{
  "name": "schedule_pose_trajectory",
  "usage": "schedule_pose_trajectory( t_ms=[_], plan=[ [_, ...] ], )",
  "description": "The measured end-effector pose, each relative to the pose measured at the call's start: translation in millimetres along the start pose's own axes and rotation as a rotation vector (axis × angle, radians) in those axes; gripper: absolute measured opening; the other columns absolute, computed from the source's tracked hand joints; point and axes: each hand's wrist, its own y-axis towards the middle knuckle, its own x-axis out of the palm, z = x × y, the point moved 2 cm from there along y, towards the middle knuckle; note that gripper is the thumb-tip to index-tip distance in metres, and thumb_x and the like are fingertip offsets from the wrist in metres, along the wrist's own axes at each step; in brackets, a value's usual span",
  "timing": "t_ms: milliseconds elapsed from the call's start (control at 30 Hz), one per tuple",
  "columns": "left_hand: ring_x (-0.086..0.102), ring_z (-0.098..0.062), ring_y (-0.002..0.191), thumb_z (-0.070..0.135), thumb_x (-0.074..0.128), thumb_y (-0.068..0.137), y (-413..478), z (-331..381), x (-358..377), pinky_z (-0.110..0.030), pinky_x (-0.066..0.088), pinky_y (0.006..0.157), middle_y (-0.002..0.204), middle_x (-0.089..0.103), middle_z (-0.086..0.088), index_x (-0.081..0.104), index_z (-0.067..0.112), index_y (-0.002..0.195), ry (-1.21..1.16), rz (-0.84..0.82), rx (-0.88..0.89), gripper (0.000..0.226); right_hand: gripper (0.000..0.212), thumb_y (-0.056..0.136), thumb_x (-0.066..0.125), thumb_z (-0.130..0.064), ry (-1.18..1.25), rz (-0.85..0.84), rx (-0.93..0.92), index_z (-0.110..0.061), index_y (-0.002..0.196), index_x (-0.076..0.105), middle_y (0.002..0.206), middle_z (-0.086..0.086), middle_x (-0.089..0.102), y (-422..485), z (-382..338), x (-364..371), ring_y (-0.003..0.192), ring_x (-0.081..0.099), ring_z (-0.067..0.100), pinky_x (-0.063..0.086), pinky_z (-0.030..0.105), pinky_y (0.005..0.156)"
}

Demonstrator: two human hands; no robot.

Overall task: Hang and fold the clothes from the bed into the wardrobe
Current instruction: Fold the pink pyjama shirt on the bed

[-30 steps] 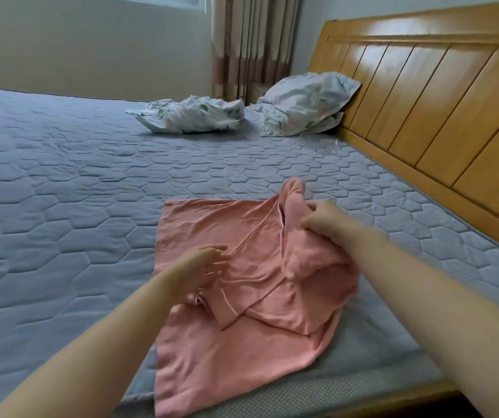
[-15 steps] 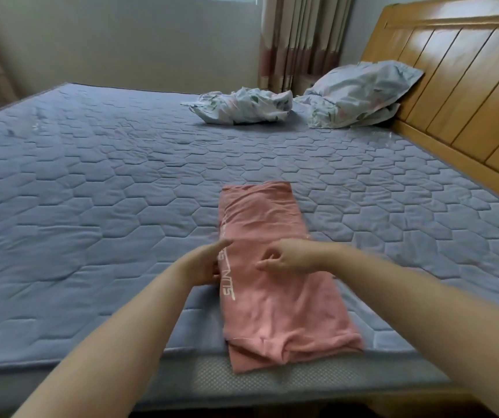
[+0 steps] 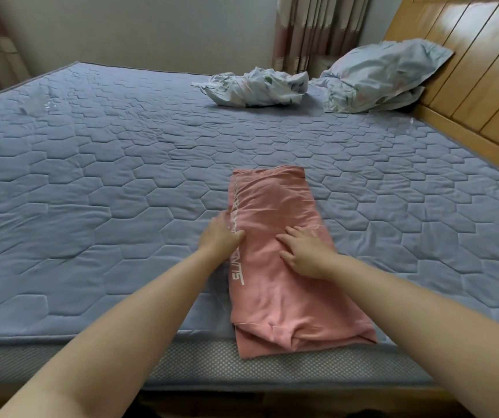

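Grey-blue hexagon-quilted mattress [image 3: 121,176], slatted wooden headboard [image 3: 468,70]. Left hand [image 3: 219,236] and right hand [image 3: 302,254] lie flat (palms open) on the folded pink cotton garment [image 3: 272,203], its lettering partly covered.

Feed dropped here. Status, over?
Left hand open at left edge of shirt, right hand flat on it. Shirt folded in a long strip at near edge of bed. Pillow, crumpled cloth far off.

The left hand [image 3: 219,236] covers the middle of the white lettering [image 3: 237,271] along the edge of the pink garment [image 3: 275,291], and the visible print is too skewed to read. Whether its fingers [image 3: 218,224] slip under the cloth cannot be told. Both forearms run off the bottom edge. The headboard [image 3: 468,70] and curtain [image 3: 311,31] are cut off at the top; the pillow [image 3: 378,73] hides the headboard's lower corner.
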Motion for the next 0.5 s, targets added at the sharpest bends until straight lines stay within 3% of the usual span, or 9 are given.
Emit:
schedule_pose_trajectory(
  t_ms=[100,200,333,433,500],
  plan=[
    [0.034,-0.03,0.134,0.032,0.057,0.089,8.1,3.1,5.8,-0.035,0.024,0.112,0.147,0.037,-0.014,0.033,0.013,0.146,0.17,0.081,0.215,0.064,0.054,0.1,0.036,-0.041,0.069,0.072,0.009,-0.023,0.149,0.026,0.16,0.004,0.014,20.2,4.0,0.2,0.147,0.009,0.022,0.009,0.045,0.119],
    [0.015,-0.024,0.145,0.039,0.044,0.097,18.3,-2.3,19.6,-0.032,0.011,0.118,0.158,0.019,-0.004,0.027,0.023,0.15,0.327,-0.021,0.344,0.058,0.056,0.101,0.03,-0.045,0.063,0.05,0.046,-0.025,0.152,0.019,0.161,0.002,0.009,40.5,10.4,-2.4,0.148,0.004,0.021,0.005,0.046,0.118],
    [0.013,-0.016,0.146,0.047,0.033,0.1,30.2,-27.6,30.5,-0.039,0.013,0.118,0.158,0.02,0.004,0.027,0.03,0.149,0.383,-0.157,0.339,0.053,0.057,0.101,0.026,-0.047,0.021,-0.062,0.043,-0.021,0.151,0.02,0.16,0.004,0.015,61.0,13.0,6.1,0.146,0.013,0.024,0.009,0.048,0.117],
    [0.02,-0.014,0.145,0.045,0.031,0.1,32.9,-44.7,33.1,-0.034,0.015,0.118,0.156,0.028,0.001,0.033,0.022,0.148,0.289,-0.081,0.411,0.053,0.044,0.1,0.034,-0.039,0.08,0.145,-0.002,-0.011,0.128,0.052,0.135,0.015,0.048,78.7,7.5,-0.7,0.126,0.042,0.033,0.031,0.044,0.108],
    [0.03,-0.017,0.141,0.041,0.029,0.095,33.0,-47.5,31.2,-0.03,0.017,0.118,0.15,0.038,-0.004,0.043,0.014,0.142,0.132,0.041,0.415,0.057,0.032,0.099,0.041,-0.03,0.184,0.37,-0.041,-0.005,0.106,0.06,0.115,0.017,0.055,91.8,3.8,-14.3,0.109,0.049,0.034,0.038,0.041,0.097]
  ],
)
